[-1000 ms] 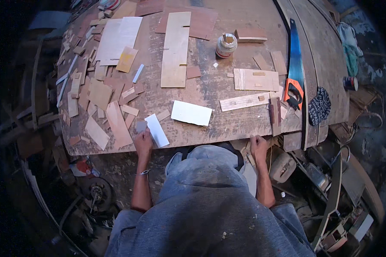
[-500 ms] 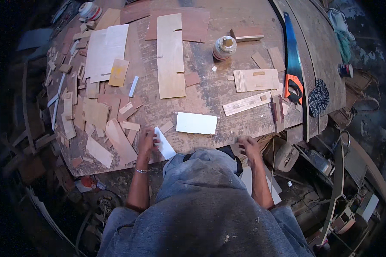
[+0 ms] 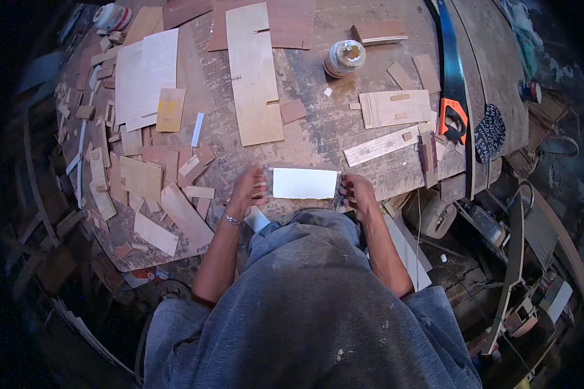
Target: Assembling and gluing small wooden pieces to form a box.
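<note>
A white rectangular board (image 3: 305,184) lies near the front edge of the workbench, between my two hands. Just off its left end is my left hand (image 3: 248,188), fingers apart and holding nothing. My right hand (image 3: 358,192) is at the board's other end with its fingers spread; whether a fingertip touches the board I cannot tell. Below my left hand a second white strip (image 3: 257,219) shows partly, its lower part hidden by my clothing.
Wood offcuts (image 3: 143,178) crowd the bench's left side. A long notched board (image 3: 254,78) lies farther back, with a glue-smeared jar (image 3: 344,59) to its right. A handsaw (image 3: 452,117) with an orange handle and a dark patterned cap (image 3: 490,134) lie at the right.
Both hands have moved forward to the ends of the white board. My left hand has come away from the white strip. The view has shifted slightly.
</note>
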Tool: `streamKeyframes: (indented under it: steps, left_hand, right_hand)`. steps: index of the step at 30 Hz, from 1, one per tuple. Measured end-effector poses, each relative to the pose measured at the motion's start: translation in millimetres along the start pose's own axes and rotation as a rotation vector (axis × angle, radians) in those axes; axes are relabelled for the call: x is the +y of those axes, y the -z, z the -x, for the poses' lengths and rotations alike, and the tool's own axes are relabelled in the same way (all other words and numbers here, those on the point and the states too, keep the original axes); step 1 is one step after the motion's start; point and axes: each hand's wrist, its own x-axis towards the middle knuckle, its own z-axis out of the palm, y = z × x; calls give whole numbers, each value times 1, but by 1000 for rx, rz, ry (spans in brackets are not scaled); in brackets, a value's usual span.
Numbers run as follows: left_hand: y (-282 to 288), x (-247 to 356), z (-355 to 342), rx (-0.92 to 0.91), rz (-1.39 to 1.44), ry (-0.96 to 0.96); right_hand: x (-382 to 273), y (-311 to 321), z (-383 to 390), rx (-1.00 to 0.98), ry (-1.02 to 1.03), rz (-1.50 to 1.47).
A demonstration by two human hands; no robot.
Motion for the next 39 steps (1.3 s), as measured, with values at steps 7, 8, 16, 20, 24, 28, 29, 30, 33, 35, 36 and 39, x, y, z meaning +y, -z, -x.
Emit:
streamKeyframes:
  steps: [7,8,16,20,24,28,29,30,33,35,36,39]
  left_hand:
    - [-9,1,-14,33,61,-50]
    - [-11,4,-16,35,100,-55]
    - [-22,15,-18,10,68,-29]
    - [-21,11,-25,14,121,-13]
    - [-10,4,-31,-81,126,31]
    - [-16,11,5,-94,83,-91]
    - [-17,13,18,-87,27,-182]
    - [-19,13,26,-86,28,-183]
    - [-22,17,44,-71,-33,-350]
    - [-22,22,51,-94,-72,-412]
    - [-22,23,50,-95,-69,-421]
    - [-23,28,45,-100,-149,-490]
  right_hand:
    - [-1,-14,-16,27,139,-16]
    - [-3,-15,-17,21,130,2]
    - [-18,-19,-24,83,92,21]
    - [-14,-18,-30,21,62,11]
    - [-8,-18,-29,-13,81,-63]
    - [-1,-11,-15,-47,100,-101]
    - [-1,-10,-7,-49,151,-79]
    - [-1,-10,0,-50,203,-57]
    - [7,-7,3,-14,450,-11]
    - [4,-9,6,-15,541,-9]
    - [2,-9,7,-12,623,-11]
    - [-10,-9,12,2,799,109]
